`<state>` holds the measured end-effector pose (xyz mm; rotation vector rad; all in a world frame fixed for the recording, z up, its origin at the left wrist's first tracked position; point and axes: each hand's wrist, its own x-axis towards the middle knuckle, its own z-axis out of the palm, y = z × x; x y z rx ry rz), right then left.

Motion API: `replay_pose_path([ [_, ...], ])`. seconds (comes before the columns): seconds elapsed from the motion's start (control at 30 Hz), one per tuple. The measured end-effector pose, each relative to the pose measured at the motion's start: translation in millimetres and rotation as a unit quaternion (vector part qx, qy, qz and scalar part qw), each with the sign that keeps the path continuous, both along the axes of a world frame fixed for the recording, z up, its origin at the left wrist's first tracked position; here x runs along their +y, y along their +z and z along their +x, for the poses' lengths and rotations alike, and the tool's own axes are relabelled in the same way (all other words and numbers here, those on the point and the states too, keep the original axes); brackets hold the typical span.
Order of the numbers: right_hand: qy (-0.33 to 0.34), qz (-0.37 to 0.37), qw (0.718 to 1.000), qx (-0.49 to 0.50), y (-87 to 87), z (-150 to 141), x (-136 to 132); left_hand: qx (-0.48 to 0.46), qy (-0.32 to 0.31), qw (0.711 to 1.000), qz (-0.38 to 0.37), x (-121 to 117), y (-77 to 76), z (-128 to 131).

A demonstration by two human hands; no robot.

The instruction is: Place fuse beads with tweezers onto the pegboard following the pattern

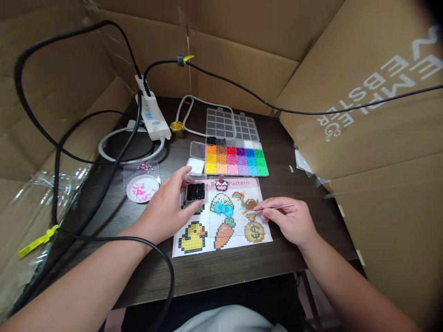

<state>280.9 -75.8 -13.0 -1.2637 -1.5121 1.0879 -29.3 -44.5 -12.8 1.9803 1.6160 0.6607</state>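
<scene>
My left hand [173, 203] is closed around a small clear box of black beads [195, 191], fingers at its far side and thumb at its near edge. Between the fingertips of my right hand [290, 219] is a pair of thin tweezers [277, 207], tips pointing left over the sheet. Under both hands lies a bead pattern sheet [238, 244] printed with a duck, a carrot, a money bag and other figures. A clear pegboard seems to cover part of it, with coloured beads on the ice-cream-like figure [222, 206]. My left hand hides the sheet's upper left part.
Behind the sheet stands an open bead case [236, 157] sorted by colour, beside a small box of white beads [195, 166]. A white dish [142, 189] with pink beads sits at left. A power strip [152, 117] and black cables [114, 166] crowd the left; cardboard walls [238, 50] enclose the table.
</scene>
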Motion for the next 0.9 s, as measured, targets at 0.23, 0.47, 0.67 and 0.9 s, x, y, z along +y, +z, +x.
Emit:
replay_pose_path([
  [0.23, 0.012, 0.003, 0.999, 0.034, -3.3, -2.1, 6.2, -0.005, 0.013, 1.000, -0.018, 1.1, 1.3, -1.0],
  [0.47, 0.020, 0.009, 1.000, 0.018, -3.7, -2.9, 6.8, -0.021, -0.006, 1.000, 0.002, 1.8, 2.8, 1.0],
  [0.67, 0.022, 0.012, 1.000, 0.004, -5.3, -2.6, 6.3, -0.015, -0.006, 1.000, 0.003, 1.4, 2.4, 2.0],
  [0.9, 0.012, -0.005, 1.000, 0.012, -3.6, -3.8, 5.4, -0.009, -0.002, 1.000, -0.001, 0.6, 3.6, 1.4],
])
